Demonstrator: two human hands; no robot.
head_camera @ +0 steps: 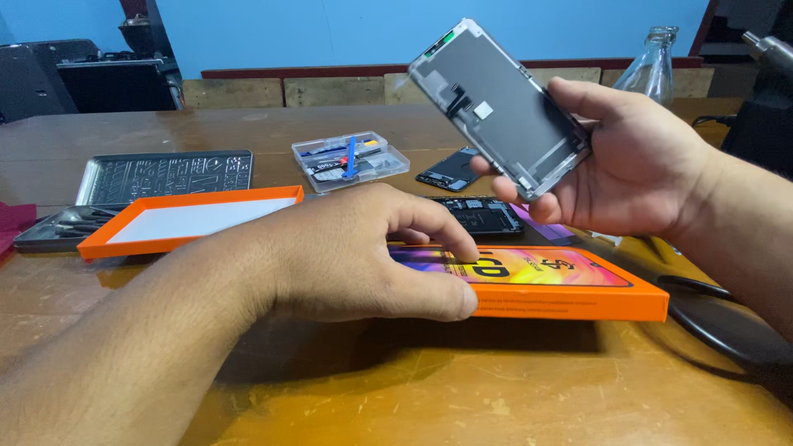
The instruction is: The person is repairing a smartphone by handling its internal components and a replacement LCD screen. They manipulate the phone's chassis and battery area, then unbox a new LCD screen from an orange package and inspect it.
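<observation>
My right hand [636, 169] holds a phone display panel [496, 103] tilted in the air, its grey back with flex connectors facing me. My left hand [363, 252] rests on a flat orange box [570, 301] lying on the wooden table, fingers on its colourful printed top and thumb against its front edge. Behind the box lies an opened phone body [479, 215] with its insides showing, partly hidden by my left hand.
An orange box lid [186, 216] lies at left in front of a grey metal tool tray [165, 175]. A clear plastic parts case [351, 159] and a dark phone part [450, 171] sit mid-table. A glass bottle [652, 66] stands behind; a black cable [719, 326] curls at right.
</observation>
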